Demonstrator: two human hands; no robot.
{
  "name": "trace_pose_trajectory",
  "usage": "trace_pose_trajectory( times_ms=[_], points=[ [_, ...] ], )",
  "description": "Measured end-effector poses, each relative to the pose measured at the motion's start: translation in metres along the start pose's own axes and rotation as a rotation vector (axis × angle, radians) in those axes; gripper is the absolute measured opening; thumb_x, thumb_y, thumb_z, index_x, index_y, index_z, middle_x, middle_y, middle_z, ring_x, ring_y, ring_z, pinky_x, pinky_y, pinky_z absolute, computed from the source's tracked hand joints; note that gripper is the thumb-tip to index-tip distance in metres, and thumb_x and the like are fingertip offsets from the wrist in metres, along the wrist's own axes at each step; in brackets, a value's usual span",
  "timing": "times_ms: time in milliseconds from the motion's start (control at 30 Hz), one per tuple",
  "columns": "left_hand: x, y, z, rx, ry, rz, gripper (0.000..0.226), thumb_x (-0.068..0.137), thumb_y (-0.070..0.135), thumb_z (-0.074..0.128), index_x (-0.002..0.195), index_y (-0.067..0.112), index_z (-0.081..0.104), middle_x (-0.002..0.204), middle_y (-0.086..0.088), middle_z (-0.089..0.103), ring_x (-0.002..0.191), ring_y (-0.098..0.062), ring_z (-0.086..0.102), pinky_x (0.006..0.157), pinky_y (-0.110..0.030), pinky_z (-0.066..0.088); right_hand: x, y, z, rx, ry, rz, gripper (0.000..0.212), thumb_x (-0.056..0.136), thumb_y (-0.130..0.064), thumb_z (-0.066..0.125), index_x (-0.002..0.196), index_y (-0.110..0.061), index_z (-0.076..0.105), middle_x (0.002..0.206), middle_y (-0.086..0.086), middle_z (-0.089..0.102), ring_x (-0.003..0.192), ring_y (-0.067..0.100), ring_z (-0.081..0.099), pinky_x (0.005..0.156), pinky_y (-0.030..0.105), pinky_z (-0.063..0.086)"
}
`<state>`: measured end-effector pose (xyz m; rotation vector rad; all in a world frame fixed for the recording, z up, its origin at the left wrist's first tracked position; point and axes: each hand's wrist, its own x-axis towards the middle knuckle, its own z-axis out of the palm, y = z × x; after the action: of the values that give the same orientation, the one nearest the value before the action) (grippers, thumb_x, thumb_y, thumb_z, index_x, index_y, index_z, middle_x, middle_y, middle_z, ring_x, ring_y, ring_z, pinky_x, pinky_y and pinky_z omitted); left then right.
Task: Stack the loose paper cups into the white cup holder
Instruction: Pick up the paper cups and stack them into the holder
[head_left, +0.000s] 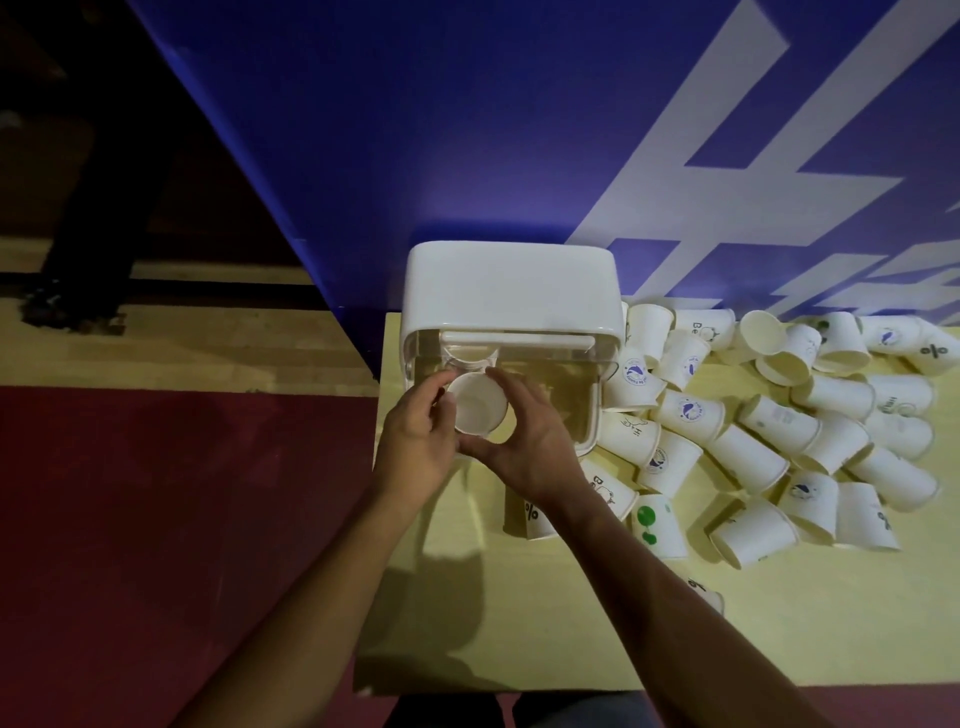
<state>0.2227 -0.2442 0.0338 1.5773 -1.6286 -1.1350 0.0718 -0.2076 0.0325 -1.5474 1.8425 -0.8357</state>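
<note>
Listener: Hands first, where are they?

Describer: Both meet over the front of the white cup holder. The left hand curls its fingers round the left side of one paper cup. The right hand wraps thumb and fingers round the right side, so the two grip the same cup.

Listener: How does that cup sit?

Describer: Upright, open mouth facing up, at the left of the holder's clear front section. Whether it is inside that section or just above it, I cannot tell. Just behind it a second rim shows in the holder.

Listener: And the loose cups?

Describer: A large pile of white paper cups lies to the right of the holder, most on their sides, the nearest ones touching it. Some carry blue logos. Everything rests on a pale yellow surface, backed by a blue wall panel with white lettering
</note>
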Motion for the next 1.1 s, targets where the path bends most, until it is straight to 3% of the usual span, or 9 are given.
trace_pose_trajectory(
  times_ms=[133,300,400,533,667,767,867,933,1100],
  points=[
    [0.000,-0.007,0.002,0.029,-0.019,-0.018,0.035,0.105,0.018,0.050,0.136,0.028,0.062,0.128,0.008,0.068,0.111,-0.010,0.066,0.094,-0.037,0.056,-0.001,0.008,0.003,-0.009,-0.030,0.047,0.083,0.078,-0.057,0.080,0.150,-0.030,0.046,0.141,-0.009,0.055,0.128,0.009,0.052,0.097,0.020,0.040],
    [0.001,-0.006,0.003,0.051,-0.043,-0.064,0.035,0.106,0.019,0.049,0.136,0.033,0.062,0.127,0.009,0.069,0.107,-0.010,0.066,0.090,-0.029,0.055,0.001,0.010,0.008,-0.024,-0.052,0.079,0.082,0.080,-0.062,0.076,0.150,-0.033,0.044,0.140,-0.007,0.057,0.125,0.013,0.055,0.098,0.032,0.050],
    [0.002,-0.009,0.003,0.049,-0.051,-0.067,0.036,0.106,0.021,0.049,0.135,0.039,0.061,0.125,0.012,0.069,0.105,-0.012,0.068,0.088,-0.031,0.057,0.002,0.010,0.010,-0.022,-0.049,0.092,0.082,0.080,-0.061,0.076,0.150,-0.033,0.044,0.140,-0.007,0.057,0.125,0.014,0.056,0.098,0.031,0.048],
    [0.005,-0.010,0.003,0.051,-0.062,-0.087,0.037,0.106,0.021,0.049,0.136,0.037,0.061,0.125,0.009,0.069,0.104,-0.010,0.068,0.079,-0.020,0.054,0.002,0.009,0.012,-0.034,-0.043,0.099,0.080,0.082,-0.061,0.075,0.150,-0.035,0.042,0.139,-0.007,0.058,0.123,0.014,0.056,0.094,0.029,0.047],
    [0.002,-0.008,0.000,0.080,-0.050,-0.053,0.039,0.105,0.023,0.052,0.142,0.034,0.057,0.125,0.006,0.068,0.105,-0.009,0.066,0.077,-0.011,0.048,-0.002,0.008,0.006,-0.038,-0.082,0.096,0.091,0.079,-0.066,0.073,0.155,-0.034,0.035,0.144,-0.004,0.055,0.127,0.017,0.055,0.098,0.036,0.051],
    [-0.010,0.005,-0.008,0.154,0.055,0.044,0.037,0.104,0.026,0.054,0.141,0.023,0.059,0.133,0.000,0.064,0.113,-0.013,0.061,0.086,-0.024,0.046,-0.014,0.011,-0.012,-0.031,-0.064,0.098,0.086,0.082,-0.066,0.072,0.154,-0.032,0.040,0.147,-0.004,0.054,0.130,0.015,0.053,0.103,0.036,0.050],
    [-0.022,0.031,-0.008,0.173,0.101,0.284,0.031,0.103,0.027,0.055,0.129,0.015,0.064,0.130,-0.003,0.064,0.116,-0.020,0.061,0.092,-0.030,0.048,-0.032,0.025,-0.049,-0.032,0.026,0.114,0.067,0.087,-0.056,0.072,0.145,-0.026,0.055,0.140,-0.005,0.060,0.125,0.010,0.057,0.103,0.028,0.048],
    [-0.025,0.050,0.007,0.212,0.005,0.426,0.034,0.098,0.032,0.054,0.125,0.014,0.065,0.128,-0.001,0.063,0.118,-0.017,0.059,0.095,-0.028,0.048,-0.043,0.038,-0.077,-0.043,0.086,0.142,0.056,0.090,-0.049,0.073,0.138,-0.023,0.062,0.133,-0.007,0.065,0.119,0.006,0.059,0.100,0.022,0.048],
    [-0.010,0.094,0.089,0.507,-0.370,0.742,0.046,0.086,0.026,0.063,0.132,0.020,0.062,0.138,0.003,0.057,0.122,-0.019,0.056,0.097,-0.037,0.053,-0.077,0.079,-0.148,-0.058,0.194,0.269,0.042,0.090,-0.043,0.074,0.127,-0.023,0.068,0.123,-0.010,0.069,0.108,0.003,0.062,0.096,0.029,0.053]
  ],
)
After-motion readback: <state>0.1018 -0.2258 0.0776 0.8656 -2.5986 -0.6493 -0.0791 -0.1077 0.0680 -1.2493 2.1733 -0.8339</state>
